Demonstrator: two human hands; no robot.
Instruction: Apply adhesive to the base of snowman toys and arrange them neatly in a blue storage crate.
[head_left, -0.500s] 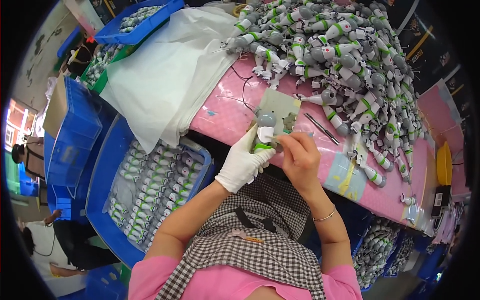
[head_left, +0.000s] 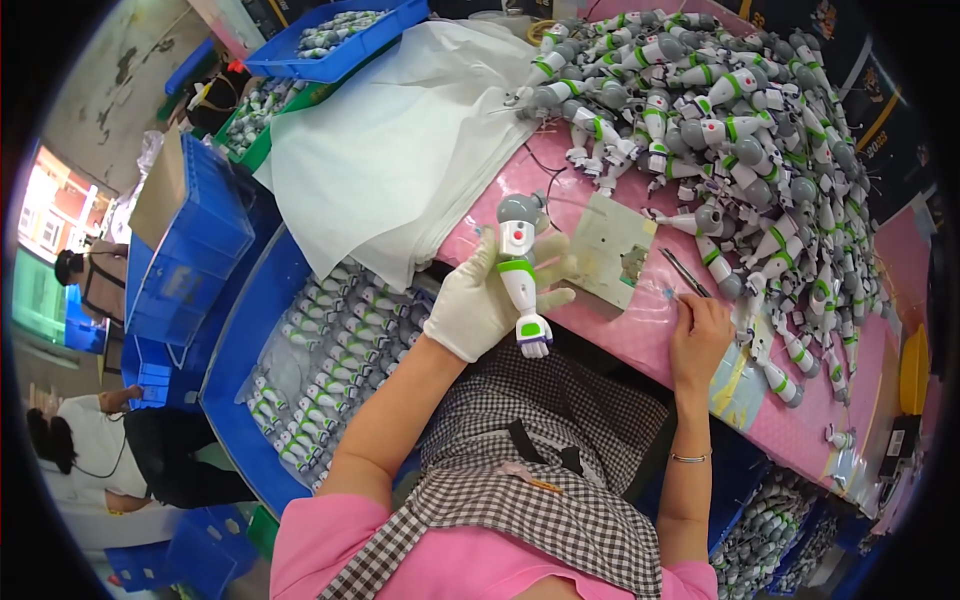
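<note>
A toy robot arm (head_left: 518,285), white with green bands, a grey ball shoulder, a red dot and a white fist, lies across my left hand (head_left: 480,300). That hand wears a white glove; its palm faces up under the toy arm, with some fingers spread beyond it. My bare right hand (head_left: 698,335) rests at the table's near edge, fingers bent and close together. Whatever its fingertips hold, if anything, is hidden. Just beyond them lie dark metal tweezers (head_left: 686,272). Between the hands stands a flat beige box (head_left: 605,250) with an opening showing small parts.
A heap of similar toy arms (head_left: 740,130) covers the far right of the pink table (head_left: 610,340). White sheets (head_left: 390,150) drape its left end. A blue crate (head_left: 235,380) at my left holds rows of toy arms. Another person (head_left: 90,440) is at far left.
My right hand has left the toy arm and moved right to the table edge. My left hand has turned palm up, so the whole toy arm shows. The view has shifted.
</note>
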